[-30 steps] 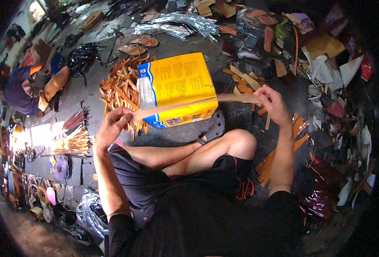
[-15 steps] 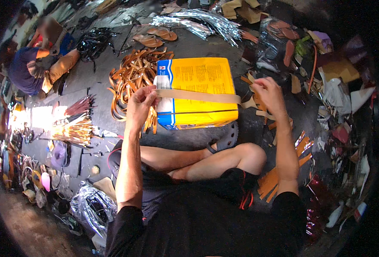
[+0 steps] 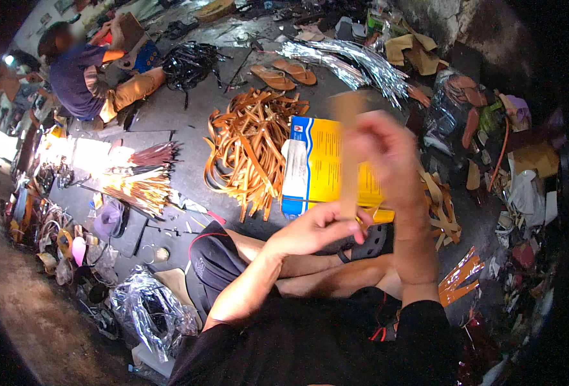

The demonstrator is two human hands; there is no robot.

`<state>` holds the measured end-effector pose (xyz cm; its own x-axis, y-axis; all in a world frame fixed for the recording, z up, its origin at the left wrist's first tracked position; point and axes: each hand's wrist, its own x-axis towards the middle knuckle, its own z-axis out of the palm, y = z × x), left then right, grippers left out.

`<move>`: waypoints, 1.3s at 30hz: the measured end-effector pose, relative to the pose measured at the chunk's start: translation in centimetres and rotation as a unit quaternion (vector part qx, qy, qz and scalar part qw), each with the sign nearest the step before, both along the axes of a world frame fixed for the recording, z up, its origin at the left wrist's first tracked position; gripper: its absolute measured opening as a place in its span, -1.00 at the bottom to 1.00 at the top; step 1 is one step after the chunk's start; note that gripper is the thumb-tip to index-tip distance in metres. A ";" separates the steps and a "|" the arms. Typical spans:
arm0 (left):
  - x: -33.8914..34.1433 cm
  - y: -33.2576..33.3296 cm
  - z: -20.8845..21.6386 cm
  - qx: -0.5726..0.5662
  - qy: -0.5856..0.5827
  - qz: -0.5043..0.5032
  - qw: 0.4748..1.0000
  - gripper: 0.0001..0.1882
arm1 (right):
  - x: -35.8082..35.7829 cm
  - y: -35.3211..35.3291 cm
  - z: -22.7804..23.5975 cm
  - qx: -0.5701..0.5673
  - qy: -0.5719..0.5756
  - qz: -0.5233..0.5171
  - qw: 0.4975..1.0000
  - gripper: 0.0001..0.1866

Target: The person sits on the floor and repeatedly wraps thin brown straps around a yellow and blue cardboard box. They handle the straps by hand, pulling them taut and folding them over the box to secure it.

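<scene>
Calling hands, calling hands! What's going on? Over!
Left hand at lower end of tan strip. Right hand blurred beside it; grips unclear. Yellow-and-blue box behind, partly hidden by hands.

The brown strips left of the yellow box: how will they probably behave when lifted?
These brown strips are probably floppy, since they curl and loop. They may lift as a tangle, because many cross each other. Their shine suggests a slippery surface.

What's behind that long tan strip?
The yellow box shows on both sides of the tan strip, so it's behind it. The part directly behind the strip is covered, and the blurry right hand hides more of the box.
</scene>
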<state>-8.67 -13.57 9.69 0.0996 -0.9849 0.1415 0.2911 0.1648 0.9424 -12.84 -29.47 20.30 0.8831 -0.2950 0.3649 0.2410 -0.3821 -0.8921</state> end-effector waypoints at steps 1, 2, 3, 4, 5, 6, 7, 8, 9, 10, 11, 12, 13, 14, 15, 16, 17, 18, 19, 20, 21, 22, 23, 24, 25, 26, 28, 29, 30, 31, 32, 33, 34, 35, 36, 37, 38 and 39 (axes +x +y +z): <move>-0.4 -0.2 0.9 0.031 -0.025 0.014 0.999 -0.73 | -0.9 -2.9 -1.2 0.050 -0.037 -0.073 0.995 -0.82; 0.3 0.4 0.3 0.055 -0.042 0.002 0.998 -0.73 | -1.9 -4.7 -1.1 0.059 -0.069 -0.164 0.982 -0.79; 1.4 1.3 -0.4 0.079 -0.060 -0.010 0.995 -0.71 | -3.4 -6.4 -0.9 0.103 -0.058 -0.199 0.973 -0.76; 2.1 2.0 0.3 0.115 -0.049 -0.018 0.992 -0.71 | -5.7 -9.0 -1.7 0.108 -0.050 -0.253 0.960 -0.75; 3.2 3.0 0.3 0.167 -0.082 -0.032 0.982 -0.73 | -7.8 -10.7 -2.6 0.109 -0.044 -0.291 0.949 -0.70; 4.1 3.9 0.5 0.181 -0.106 -0.020 0.977 -0.74 | -9.9 -12.3 -4.1 0.134 -0.054 -0.311 0.939 -0.71; 4.6 4.6 0.5 0.195 -0.128 -0.010 0.972 -0.76 | -12.0 -14.1 -6.1 0.152 -0.068 -0.337 0.927 -0.72; 5.3 5.4 0.6 0.215 -0.150 0.003 0.965 -0.77 | -13.9 -15.0 -7.8 0.161 -0.060 -0.369 0.914 -0.73; 5.9 6.0 0.4 0.235 -0.170 0.016 0.957 -0.77 | -15.2 -15.2 -9.3 0.173 -0.049 -0.388 0.904 -0.73; 6.5 6.0 -0.7 0.213 -0.168 0.032 0.962 -0.77 | -16.7 -15.3 -10.4 0.180 -0.040 -0.412 0.892 -0.73; 7.0 6.2 -1.3 0.209 -0.139 0.073 0.965 -0.79 | -17.7 -15.5 -11.6 0.191 -0.032 -0.429 0.882 -0.73; 7.2 6.1 -1.7 0.220 -0.152 0.116 0.957 -0.80 | -19.0 -16.3 -13.4 0.193 -0.013 -0.423 0.885 -0.70; 7.3 5.6 -2.0 0.225 -0.162 0.154 0.948 -0.80 | -20.8 -17.5 -15.2 0.191 0.006 -0.421 0.887 -0.66; 6.9 5.0 -1.9 0.215 -0.136 0.191 0.948 -0.79 | -21.5 -18.2 -16.7 0.191 0.025 -0.416 0.889 -0.62; 6.4 4.4 -1.7 0.205 -0.109 0.230 0.945 -0.78 | -21.2 -18.4 -17.7 0.129 0.033 -0.429 0.894 -0.59; 6.1 4.0 -1.7 0.195 -0.082 0.268 0.940 -0.77 | -20.7 -18.6 -18.7 0.066 0.041 -0.439 0.895 -0.56; 6.1 3.8 -2.1 0.200 -0.071 0.289 0.933 -0.77 | -19.1 -17.3 -17.5 0.004 0.050 -0.447 0.893 -0.52; 6.2 3.6 -2.5 0.206 -0.059 0.310 0.926 -0.78 | -17.5 -15.7 -16.2 -0.127 0.150 -0.503 0.842 -0.44; 6.3 3.3 -2.8 0.209 -0.047 0.326 0.921 -0.78 | -15.8 -14.1 -14.1 -0.174 0.145 -0.496 0.838 -0.40; 6.0 3.0 -2.1 0.207 -0.027 0.334 0.919 -0.80 | -14.0 -13.0 -13.3 -0.182 0.104 -0.475 0.855 -0.44; 6.2 2.9 -2.6 0.199 -0.050 0.338 0.919 -0.80 | -12.1 -11.8 -12.5 -0.212 0.081 -0.418 0.880 -0.57; 6.6 3.4 -3.2 0.197 -0.074 0.344 0.915 -0.80 | -9.2 -9.2 -10.9 -0.188 0.061 -0.325 0.925 -0.72; 7.0 3.5 -3.7 0.187 -0.095 0.343 0.916 -0.80 | -7.4 -8.0 -10.9 -0.167 0.086 -0.226 0.956 -0.75; 7.1 3.6 -3.8 0.182 -0.156 0.373 0.897 -0.81 | -5.5 -5.8 -9.4 -0.233 0.109 -0.142 0.956 -0.77; 6.8 3.1 -3.0 0.166 -0.185 0.406 0.879 -0.82 | -3.7 -4.1 -9.3 -0.238 0.111 -0.076 0.962 -0.78; 7.3 3.2 -3.9 0.179 -0.185 0.414 0.873 -0.82 | -1.6 -2.8 -9.6 -0.262 0.067 -0.015 0.963 -0.77; 8.0 2.6 -4.1 0.194 -0.139 0.421 0.875 -0.84 | 1.8 -0.7 -10.2 -0.269 0.013 0.046 0.962 -0.76; 8.0 2.3 -4.0 0.192 -0.129 0.428 0.874 -0.85 | 3.1 0.1 -10.7 -0.251 0.000 0.050 0.967 -0.77; 8.0 1.9 -4.0 0.189 -0.119 0.434 0.873 -0.85 | 4.0 0.3 -11.4 -0.245 0.018 0.055 0.968 -0.78; 8.1 1.8 -4.1 0.188 -0.108 0.442 0.871 -0.86 | 5.0 0.4 -12.3 -0.237 0.035 0.062 0.969 -0.80; 8.3 1.8 -4.6 0.196 -0.120 0.455 0.861 -0.86 | 5.6 0.5 -12.9 -0.229 0.053 0.069 0.970 -0.81; 8.4 1.8 -4.7 0.198 -0.114 0.455 0.861 -0.86 | 5.9 0.3 -13.2 -0.219 0.052 0.074 0.971 -0.83; 8.4 1.8 -4.9 0.202 -0.106 0.454 0.861 -0.85 | 5.9 0.2 -13.5 -0.210 0.055 0.078 0.973 -0.84; 8.3 1.7 -5.1 0.205 -0.098 0.452 0.862 -0.84 | 6.0 0.0 -13.7 -0.200 0.057 0.082 0.975 -0.86; 8.4 1.7 -5.6 0.197 -0.082 0.454 0.865 -0.84 | 5.9 -0.1 -13.9 -0.201 0.052 0.080 0.975 -0.85; 8.4 1.7 -6.0 0.190 -0.067 0.456 0.867 -0.83 | 5.9 -0.2 -14.2 -0.201 0.044 0.079 0.975 -0.85; 8.4 1.7 -6.3 0.183 -0.052 0.459 0.868 -0.83 | 5.8 -0.3 -14.4 -0.201 0.037 0.079 0.976 -0.85; 8.4 1.6 -6.5 0.188 -0.043 0.459 0.867 -0.83 | 5.8 -0.4 -14.5 -0.197 0.036 0.079 0.977 -0.85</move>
